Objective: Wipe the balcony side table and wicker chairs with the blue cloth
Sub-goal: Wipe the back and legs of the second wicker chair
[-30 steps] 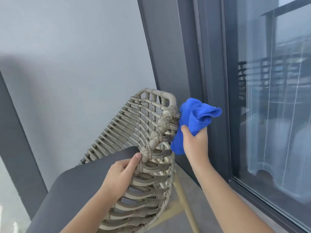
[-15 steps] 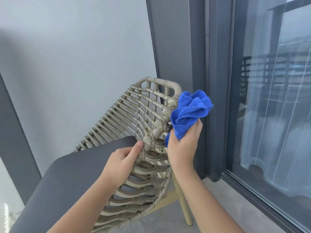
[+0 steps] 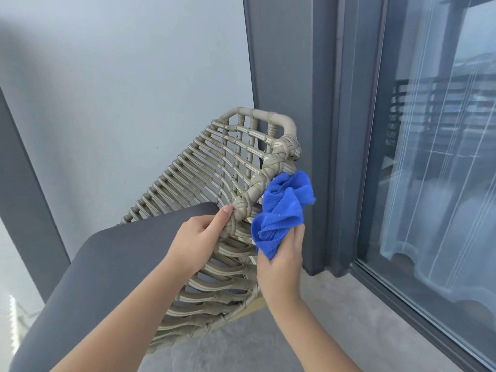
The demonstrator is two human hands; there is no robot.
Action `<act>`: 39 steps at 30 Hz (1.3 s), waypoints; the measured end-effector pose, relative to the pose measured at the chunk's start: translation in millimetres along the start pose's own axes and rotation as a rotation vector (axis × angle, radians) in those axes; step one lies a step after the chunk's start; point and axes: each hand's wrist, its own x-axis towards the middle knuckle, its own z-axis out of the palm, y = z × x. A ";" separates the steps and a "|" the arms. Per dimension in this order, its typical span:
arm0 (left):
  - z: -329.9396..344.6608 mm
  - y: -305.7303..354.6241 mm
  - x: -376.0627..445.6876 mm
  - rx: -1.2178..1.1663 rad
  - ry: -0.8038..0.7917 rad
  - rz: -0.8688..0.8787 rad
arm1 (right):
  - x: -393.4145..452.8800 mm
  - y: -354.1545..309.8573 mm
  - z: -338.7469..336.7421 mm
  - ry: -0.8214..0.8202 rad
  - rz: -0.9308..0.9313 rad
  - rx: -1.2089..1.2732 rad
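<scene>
Entry: chair wipe, right arm rail. My left hand [image 3: 200, 237] grips the braided rim of the wicker chair [image 3: 214, 178], thumb laid along the weave, steadying it. My right hand [image 3: 281, 253] pinches the bunched blue cloth [image 3: 284, 213], fingers curled around its lower folds, and the cloth touches the outer side of the rim just beside the left thumb.

Change over the last second: the cloth has come down the rail, from up by the top corner of the back to about the middle of the braided edge. The left hand has stayed put on the rim.

Reading: the stroke runs downward along this rail; the upper stretch looks covered, the lower weave near the seat cushion [image 3: 107, 264] is not yet wiped. The side table is not in view, so I judge that part pending. The glass door [image 3: 434, 183] stands close on the right.
</scene>
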 end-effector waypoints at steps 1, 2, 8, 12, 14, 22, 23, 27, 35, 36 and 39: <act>-0.2 0.4 -0.2 0.000 0.000 0.000 | -9.6 1.8 -0.7 -0.029 0.017 0.002; -0.5 0.4 -0.1 0.000 0.001 0.001 | -17.7 3.4 -1.1 -0.048 0.033 0.006; -0.7 -0.7 -2.6 -0.014 -0.007 -0.016 | -47.2 2.5 -11.4 -0.114 0.082 0.112; -0.6 -2.3 -1.9 -0.018 -0.023 -0.012 | -5.5 0.0 -31.3 0.082 0.106 0.156; -0.5 -2.1 -1.1 -0.031 -0.027 -0.015 | 36.8 -4.4 -39.9 0.138 0.050 0.112; 0.1 4.4 -1.6 -0.060 -0.031 -0.023 | 159.0 -13.8 -43.0 0.095 -0.043 0.063; -0.4 3.6 -2.2 -0.056 -0.030 -0.022 | 157.2 -15.5 -38.0 0.064 -0.053 0.052; -1.7 3.1 -1.7 -0.059 -0.036 -0.026 | 135.6 -17.9 -26.7 0.050 -0.125 0.046; -2.2 1.5 -1.6 -0.046 -0.023 -0.011 | 72.5 -5.9 -19.8 0.063 -0.072 0.035; -2.3 2.0 -0.9 -0.043 -0.024 -0.012 | 63.2 -4.6 -18.2 0.059 -0.065 0.038; -1.7 3.3 -0.2 -0.039 -0.016 -0.020 | 29.7 -1.7 -11.0 0.016 -0.042 0.055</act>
